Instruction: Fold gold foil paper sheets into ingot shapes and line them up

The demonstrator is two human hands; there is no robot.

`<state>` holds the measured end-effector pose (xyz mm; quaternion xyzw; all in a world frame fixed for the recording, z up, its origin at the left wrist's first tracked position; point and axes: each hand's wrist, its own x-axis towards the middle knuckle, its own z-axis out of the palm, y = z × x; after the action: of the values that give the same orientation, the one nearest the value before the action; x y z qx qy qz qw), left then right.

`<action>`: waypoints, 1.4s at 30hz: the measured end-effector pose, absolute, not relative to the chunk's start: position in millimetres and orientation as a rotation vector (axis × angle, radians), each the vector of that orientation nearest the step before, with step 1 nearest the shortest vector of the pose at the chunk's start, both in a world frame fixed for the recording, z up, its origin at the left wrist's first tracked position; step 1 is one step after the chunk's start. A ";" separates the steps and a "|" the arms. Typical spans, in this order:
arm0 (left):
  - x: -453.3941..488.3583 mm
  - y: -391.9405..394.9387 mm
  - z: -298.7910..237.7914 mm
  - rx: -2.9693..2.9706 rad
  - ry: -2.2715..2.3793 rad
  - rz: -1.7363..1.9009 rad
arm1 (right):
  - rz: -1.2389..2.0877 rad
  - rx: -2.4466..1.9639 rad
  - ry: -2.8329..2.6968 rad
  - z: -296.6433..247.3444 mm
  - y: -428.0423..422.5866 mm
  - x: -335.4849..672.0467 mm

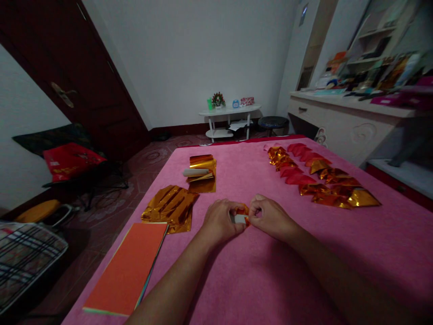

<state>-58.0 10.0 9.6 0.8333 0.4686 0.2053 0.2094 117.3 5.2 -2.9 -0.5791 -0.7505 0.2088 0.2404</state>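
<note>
At the middle of the pink-covered bed or table, my left hand [220, 220] curls around a small folded piece of gold foil paper [240, 218], whose pale grey side faces up. My right hand [269, 215] pinches the right end of the same piece between thumb and fingers. Parts of the piece are hidden behind the fingers. Left of my hands lies a stack of gold foil sheets [169, 205]. Nearer to me is a pile of coloured paper [128, 266] with an orange sheet on top. Folded gold and red foil pieces [333, 185] lie in rows on the right.
Beyond the foil stack lie more gold foil [203, 162] and a greyish roll [195, 172]. The pink cloth [237, 289] covers the work surface. A cluttered dresser [345, 117] stands at the right, a small white table [230, 111] at the far wall, and a chair with a red bag [71, 160] at left.
</note>
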 end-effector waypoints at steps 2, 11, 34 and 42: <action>-58.7 10.7 8.6 2.311 1.287 0.574 | 0.555 -1.584 -2.070 -2.6 4.8 116.9; -59.7 14.4 1.4 2.281 1.299 0.600 | 0.516 -1.629 -2.072 -2.4 4.2 115.1; -55.4 8.4 3.0 2.284 1.391 0.608 | 0.534 -1.597 -2.075 -3.4 5.3 115.1; -47.7 8.8 -0.8 2.206 1.548 0.606 | 0.565 -1.561 -2.052 -2.6 6.7 116.9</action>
<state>-47.7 8.8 -0.8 0.7843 0.5504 0.2155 0.1882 116.9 6.7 -2.6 -0.5730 -0.7529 0.2073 0.2485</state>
